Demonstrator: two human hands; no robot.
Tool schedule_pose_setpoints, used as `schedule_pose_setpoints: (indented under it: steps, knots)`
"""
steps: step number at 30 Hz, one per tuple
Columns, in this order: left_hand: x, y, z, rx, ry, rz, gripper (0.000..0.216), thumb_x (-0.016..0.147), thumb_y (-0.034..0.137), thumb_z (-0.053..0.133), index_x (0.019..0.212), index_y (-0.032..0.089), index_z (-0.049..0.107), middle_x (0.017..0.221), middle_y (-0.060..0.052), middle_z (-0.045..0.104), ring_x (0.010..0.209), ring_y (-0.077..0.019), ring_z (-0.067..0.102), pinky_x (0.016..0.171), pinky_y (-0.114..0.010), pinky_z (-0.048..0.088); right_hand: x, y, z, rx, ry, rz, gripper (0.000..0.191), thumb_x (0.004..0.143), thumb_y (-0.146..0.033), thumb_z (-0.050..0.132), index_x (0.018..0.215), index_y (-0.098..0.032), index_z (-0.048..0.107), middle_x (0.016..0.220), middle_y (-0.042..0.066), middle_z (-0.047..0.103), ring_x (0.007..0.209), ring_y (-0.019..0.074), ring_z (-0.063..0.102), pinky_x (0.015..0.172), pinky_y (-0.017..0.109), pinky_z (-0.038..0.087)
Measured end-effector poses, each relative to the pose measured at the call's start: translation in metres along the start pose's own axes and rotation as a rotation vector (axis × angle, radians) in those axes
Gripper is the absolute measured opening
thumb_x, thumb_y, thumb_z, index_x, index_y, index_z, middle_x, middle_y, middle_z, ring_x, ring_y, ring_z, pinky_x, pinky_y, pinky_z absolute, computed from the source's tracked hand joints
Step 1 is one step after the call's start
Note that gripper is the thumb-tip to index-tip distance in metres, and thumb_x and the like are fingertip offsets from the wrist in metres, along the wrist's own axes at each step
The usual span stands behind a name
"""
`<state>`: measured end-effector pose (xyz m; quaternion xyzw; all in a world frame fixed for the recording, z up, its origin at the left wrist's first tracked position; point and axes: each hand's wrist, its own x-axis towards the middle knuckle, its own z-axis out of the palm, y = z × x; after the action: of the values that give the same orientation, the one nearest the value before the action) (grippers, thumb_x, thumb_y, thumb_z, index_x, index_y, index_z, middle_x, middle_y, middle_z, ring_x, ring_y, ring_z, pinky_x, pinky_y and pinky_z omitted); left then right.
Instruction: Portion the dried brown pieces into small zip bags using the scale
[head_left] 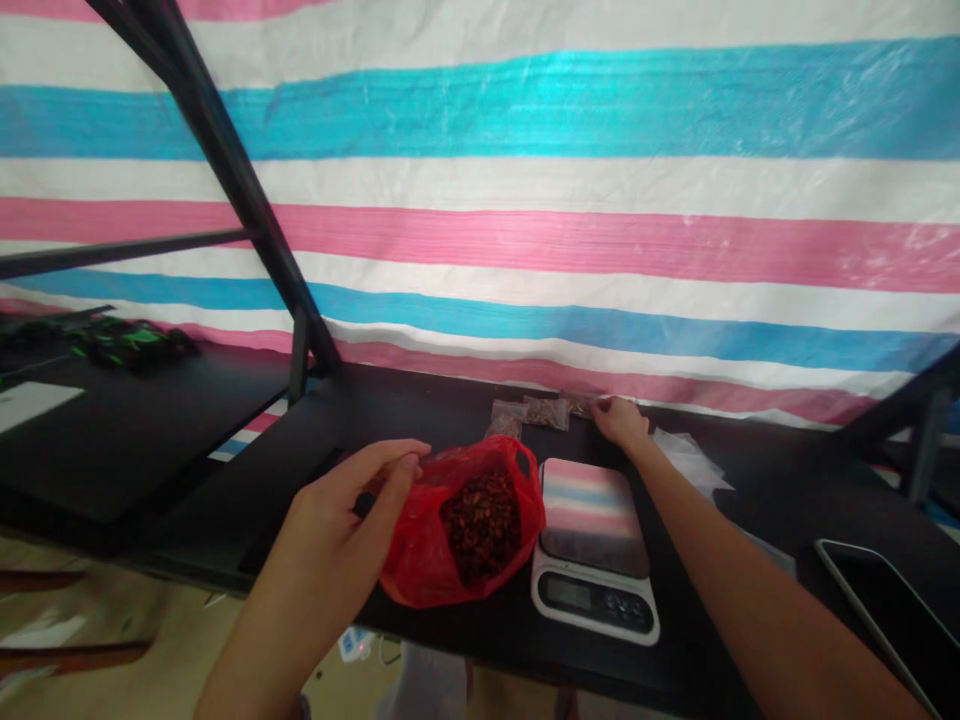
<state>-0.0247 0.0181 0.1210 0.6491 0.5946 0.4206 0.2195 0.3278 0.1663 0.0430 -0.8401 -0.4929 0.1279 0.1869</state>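
Observation:
My left hand (352, 505) hovers at the left rim of an open red plastic bag (427, 555), fingers curled but apart and holding nothing I can see. The bag holds dark reddish-brown bits (481, 522). My right hand (619, 418) reaches to the table's far edge and rests, fingers down, on a small clear packet (581, 404) of the same brown stuff. Two more small packets (545, 411) lie in a row to its left. A white digital scale (596, 560) with a shiny plate sits between my arms.
The black table (750, 500) backs onto a striped pink, blue and white tarp (525, 200). Empty clear bags (686, 455) lie right of the scale. A phone (892, 610) lies at the near right. A black metal frame (240, 190) stands left, beside another black table (127, 430).

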Motion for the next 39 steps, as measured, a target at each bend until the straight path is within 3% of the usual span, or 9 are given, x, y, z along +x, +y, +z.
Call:
schedule_pose_setpoints:
  steps: [5, 8, 11, 14, 16, 19, 23, 28, 39]
  knots:
    - [0.001, 0.003, 0.001, -0.011, -0.022, 0.017, 0.038, 0.098, 0.052, 0.059, 0.109, 0.024, 0.082, 0.100, -0.006, 0.084, 0.089, -0.0236, 0.078, 0.069, -0.029, 0.062, -0.009, -0.008, -0.011, 0.253, 0.072, -0.070, 0.019, 0.092, -0.021, 0.065, 0.097, -0.014, 0.082, 0.105, 0.015, 0.083, 0.115, 0.0329, 0.076, 0.103, 0.044, 0.053]
    - [0.001, 0.009, 0.006, -0.023, -0.027, 0.065, 0.032, 0.101, 0.046, 0.059, 0.107, 0.025, 0.082, 0.102, -0.004, 0.084, 0.091, -0.0229, 0.077, 0.085, -0.033, 0.062, -0.028, -0.010, -0.031, 0.455, 0.100, -0.116, 0.028, 0.089, -0.029, 0.067, 0.108, -0.012, 0.080, 0.096, 0.013, 0.083, 0.094, 0.0263, 0.079, 0.086, 0.037, 0.059]
    - [-0.001, 0.022, 0.019, -0.059, -0.081, 0.118, 0.029, 0.105, 0.041, 0.057, 0.107, 0.025, 0.081, 0.103, -0.003, 0.083, 0.092, -0.0211, 0.076, 0.090, -0.032, 0.060, -0.066, -0.011, -0.055, 0.854, 0.139, -0.219, 0.047, 0.081, -0.040, 0.079, 0.122, -0.017, 0.074, 0.092, 0.007, 0.082, 0.083, 0.0232, 0.077, 0.076, 0.037, 0.062]
    - [-0.007, 0.041, 0.039, -0.162, -0.139, 0.185, 0.027, 0.108, 0.036, 0.055, 0.110, 0.025, 0.080, 0.108, -0.003, 0.082, 0.099, -0.0205, 0.075, 0.092, -0.030, 0.057, -0.117, -0.017, -0.074, 1.189, 0.166, -0.333, 0.053, 0.063, -0.039, 0.096, 0.111, -0.026, 0.075, 0.086, -0.001, 0.079, 0.082, 0.0214, 0.075, 0.079, 0.037, 0.063]
    - [-0.013, 0.053, 0.052, -0.262, -0.170, 0.177, 0.026, 0.108, 0.035, 0.056, 0.117, 0.026, 0.078, 0.112, -0.004, 0.081, 0.101, -0.0200, 0.074, 0.091, -0.029, 0.056, -0.149, -0.023, -0.084, 1.266, 0.078, -0.361, 0.050, 0.060, -0.035, 0.099, 0.102, -0.028, 0.074, 0.083, -0.001, 0.078, 0.080, 0.0206, 0.075, 0.077, 0.035, 0.063]
    - [-0.021, 0.066, 0.068, -0.369, -0.250, 0.102, 0.028, 0.110, 0.042, 0.054, 0.126, 0.027, 0.072, 0.100, -0.002, 0.077, 0.091, -0.0177, 0.071, 0.081, -0.027, 0.054, -0.182, -0.032, -0.093, 1.267, -0.167, -0.425, 0.045, 0.066, -0.034, 0.098, 0.102, -0.029, 0.072, 0.080, -0.001, 0.077, 0.074, 0.0203, 0.074, 0.067, 0.031, 0.062]
    - [-0.024, 0.070, 0.073, -0.504, -0.323, 0.022, 0.031, 0.111, 0.050, 0.052, 0.102, 0.024, 0.066, 0.082, 0.002, 0.065, 0.071, -0.0125, 0.058, 0.064, -0.024, 0.044, -0.200, -0.039, -0.088, 1.247, -0.416, -0.438, 0.043, 0.073, -0.033, 0.095, 0.106, -0.029, 0.068, 0.077, -0.002, 0.073, 0.067, 0.0174, 0.069, 0.057, 0.026, 0.056]
    - [-0.019, 0.062, 0.067, -0.644, -0.421, -0.048, 0.037, 0.107, 0.053, 0.059, 0.087, 0.021, 0.057, 0.076, 0.005, 0.053, 0.065, -0.0101, 0.047, 0.059, -0.023, 0.038, -0.205, -0.041, -0.070, 1.177, -0.490, -0.461, 0.041, 0.081, -0.029, 0.088, 0.113, -0.028, 0.062, 0.080, -0.004, 0.073, 0.070, 0.0150, 0.065, 0.061, 0.025, 0.053]
    - [-0.014, 0.045, 0.054, -0.734, -0.571, -0.060, 0.030, 0.109, 0.048, 0.058, 0.092, 0.023, 0.058, 0.079, 0.005, 0.056, 0.069, -0.0100, 0.055, 0.066, -0.021, 0.047, -0.207, -0.049, -0.071, 1.178, -0.643, -0.441, 0.047, 0.082, -0.032, 0.088, 0.121, -0.027, 0.062, 0.082, -0.004, 0.073, 0.069, 0.0148, 0.069, 0.063, 0.026, 0.057]
